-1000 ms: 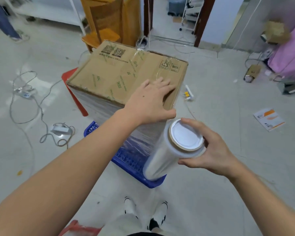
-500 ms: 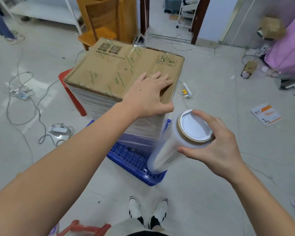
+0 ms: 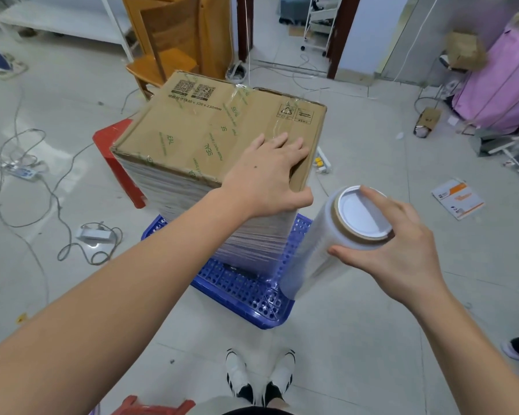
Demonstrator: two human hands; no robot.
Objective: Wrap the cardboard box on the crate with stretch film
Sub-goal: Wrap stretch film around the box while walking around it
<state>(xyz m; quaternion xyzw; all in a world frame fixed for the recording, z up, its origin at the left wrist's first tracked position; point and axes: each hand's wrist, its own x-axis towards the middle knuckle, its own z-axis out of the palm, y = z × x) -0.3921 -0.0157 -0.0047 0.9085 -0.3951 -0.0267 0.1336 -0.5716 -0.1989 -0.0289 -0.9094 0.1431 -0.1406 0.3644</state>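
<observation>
Fingers and thumb of the right hand (image 3: 402, 250) curl round the capped top end of the stretch film roll (image 3: 327, 244), right of frame centre, its lower end dipping toward the near right corner of the blue crate (image 3: 246, 292). Left hand (image 3: 267, 172) lies flat, fingers straight, on the top of the cardboard box (image 3: 210, 133) near its right edge — pressing, not gripping. That box stands on the crate at centre frame, its near sides already clouded with film while the top is bare.

To do this pass well, I judge the roll should stay close to the box wall and roughly upright, with steady pull so the film lies taut — slack would wrinkle. Keep the flat palm bearing down so the box does not twist or slide on the crate as the film drags round the corner.
</observation>
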